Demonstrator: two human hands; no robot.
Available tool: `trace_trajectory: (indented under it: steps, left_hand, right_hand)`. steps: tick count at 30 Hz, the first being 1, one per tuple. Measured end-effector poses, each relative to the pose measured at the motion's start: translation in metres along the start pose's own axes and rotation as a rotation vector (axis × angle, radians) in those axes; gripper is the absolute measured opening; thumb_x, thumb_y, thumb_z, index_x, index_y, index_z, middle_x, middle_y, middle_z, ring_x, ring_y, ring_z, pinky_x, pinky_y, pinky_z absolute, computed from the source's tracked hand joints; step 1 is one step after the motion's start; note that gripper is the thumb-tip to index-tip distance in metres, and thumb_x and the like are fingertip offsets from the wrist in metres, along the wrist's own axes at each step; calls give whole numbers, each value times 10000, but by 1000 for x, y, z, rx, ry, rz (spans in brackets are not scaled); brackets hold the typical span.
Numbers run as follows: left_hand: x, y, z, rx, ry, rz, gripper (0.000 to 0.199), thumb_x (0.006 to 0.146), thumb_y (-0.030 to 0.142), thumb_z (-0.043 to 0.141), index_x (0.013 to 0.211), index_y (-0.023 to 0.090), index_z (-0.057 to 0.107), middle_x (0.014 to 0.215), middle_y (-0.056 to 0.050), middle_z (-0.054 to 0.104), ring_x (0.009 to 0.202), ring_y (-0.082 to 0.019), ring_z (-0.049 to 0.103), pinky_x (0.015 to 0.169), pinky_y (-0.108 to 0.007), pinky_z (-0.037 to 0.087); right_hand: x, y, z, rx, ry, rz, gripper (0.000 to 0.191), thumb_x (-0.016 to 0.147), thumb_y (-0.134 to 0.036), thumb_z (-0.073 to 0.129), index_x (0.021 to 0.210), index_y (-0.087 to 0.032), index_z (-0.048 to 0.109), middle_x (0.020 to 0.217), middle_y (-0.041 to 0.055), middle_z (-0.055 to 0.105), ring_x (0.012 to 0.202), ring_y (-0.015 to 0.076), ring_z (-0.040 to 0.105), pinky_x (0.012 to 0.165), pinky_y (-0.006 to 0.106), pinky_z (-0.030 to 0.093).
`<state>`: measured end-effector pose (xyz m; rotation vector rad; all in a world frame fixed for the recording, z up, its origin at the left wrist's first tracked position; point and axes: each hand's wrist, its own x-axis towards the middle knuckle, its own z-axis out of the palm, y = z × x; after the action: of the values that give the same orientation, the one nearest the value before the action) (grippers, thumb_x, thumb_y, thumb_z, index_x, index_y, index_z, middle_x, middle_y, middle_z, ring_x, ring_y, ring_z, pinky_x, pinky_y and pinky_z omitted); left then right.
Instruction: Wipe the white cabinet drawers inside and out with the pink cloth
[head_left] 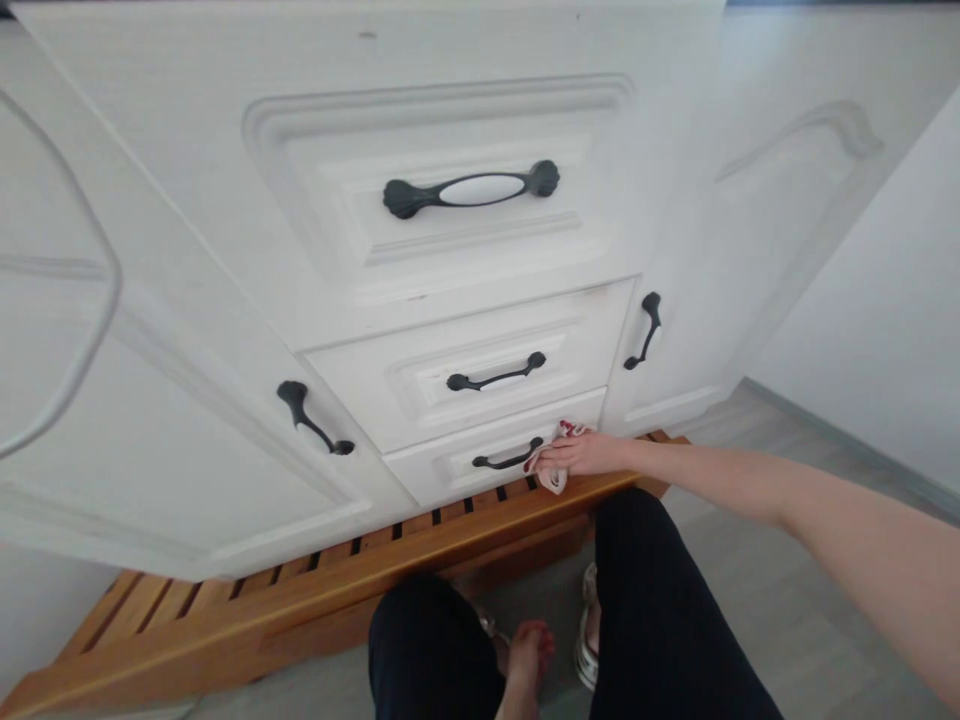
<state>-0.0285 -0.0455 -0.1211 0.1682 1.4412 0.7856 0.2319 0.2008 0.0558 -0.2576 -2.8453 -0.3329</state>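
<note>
right hand [577, 453], arm extended, presses a cloth [553, 480] to the bottom drawer [457, 468], fingers flattened; left hand [531, 645], loosely curled, hangs between the knees, apparently empty.

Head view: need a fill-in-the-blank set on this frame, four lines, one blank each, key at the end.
Of the three stacked drawers, the right hand holds a cloth to the ____ one.
The top handle has an oval inset coloured ____.
The slatted platform under the cabinet is made of ____.
In all, ____ dark handles show.
Key: bottom; white; wood; five
</note>
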Motion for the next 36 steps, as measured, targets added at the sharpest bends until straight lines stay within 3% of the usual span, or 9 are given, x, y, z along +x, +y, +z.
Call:
trace_trajectory:
  steps: [4, 9, 15, 20, 22, 26, 30, 33, 36]
  left_hand:
    - [-28, 48, 17, -92, -95, 92, 84, 873, 130, 696, 870, 170, 770, 884, -90, 788, 783, -153, 729, 693, -240, 476]
    - [-64, 151, 64, -301, -220, 335, 285, 895, 229, 767, 1172, 274, 721, 1224, -34, 747, 1020, -118, 726, 850, -218, 520]
    - [-87, 235, 103, -500, -277, 322, 119, 976, 127, 627, 896, 202, 673, 887, -18, 720, 839, -102, 701, 807, -218, 588]
    - [-93, 248, 114, -580, -285, 264, 179, 993, 96, 594, 851, 171, 672, 859, -32, 724, 819, -106, 705, 734, -196, 581]
    - [-94, 247, 118, -613, -298, 249, 194, 998, 97, 585, 838, 161, 673, 861, -44, 729, 827, -118, 717, 718, -204, 579]
    - [-97, 240, 124, -664, -321, 256, 165, 1000, 126, 596, 867, 167, 685, 916, -54, 743, 852, -135, 733, 719, -227, 581]
    - [-106, 227, 122, -635, -202, 293, 196, 971, 72, 610, 824, 198, 640, 881, -26, 719, 787, -119, 711, 676, -209, 549]
    - [-130, 229, 121, -603, -76, 323, 326, 960, -15, 543, 723, 209, 552, 722, 29, 603, 639, -77, 622, 637, -184, 503]
    - [-173, 256, 128, -600, -217, 460, 183, 964, 65, 618, 881, 219, 672, 903, 10, 704, 837, -81, 701, 738, -183, 535]
  right_hand:
    - [-35, 9, -14, 21, 10, 40, 550, 904, 6, 484, 1333, -253, 711, 1408, -11, 694, 1316, 37, 600, 1104, 185, 456]
    - [-66, 5, -7, 93, 14, 204, 565, 885, -3, 498, 1303, -302, 734, 1345, -28, 729, 1252, 40, 633, 1072, 170, 457]
    - [-72, -39, 15, 256, 112, 643, 361, 844, -77, 571, 1034, -274, 807, 1117, 27, 799, 1102, 138, 715, 1029, 280, 534]
    - [-54, -131, 32, 333, 295, 1005, 395, 847, -210, 507, 1117, -240, 794, 1088, 129, 791, 912, 280, 767, 819, 432, 637]
    - [-42, -175, 38, 702, 586, 1361, 478, 827, -254, 485, 1211, -265, 769, 1164, 118, 785, 881, 292, 781, 834, 486, 648]
    - [-22, -243, 45, 1222, 859, 1672, 590, 732, -490, 702, 1302, -341, 721, 1437, 63, 677, 1371, 345, 612, 1189, 525, 465]
    - [-14, -264, 47, 1374, 979, 1884, 797, 581, -582, 806, 1330, -331, 699, 1464, 89, 654, 1427, 367, 554, 1243, 494, 396]
    - [-16, -258, 47, 1451, 1117, 1920, 762, 521, -572, 857, 1241, -354, 737, 1431, 73, 676, 1419, 366, 561, 1236, 464, 405]
    - [-16, -253, 42, 1593, 1226, 1873, 701, 489, -559, 908, 1135, -317, 783, 1360, 87, 717, 1392, 390, 583, 1216, 468, 418]
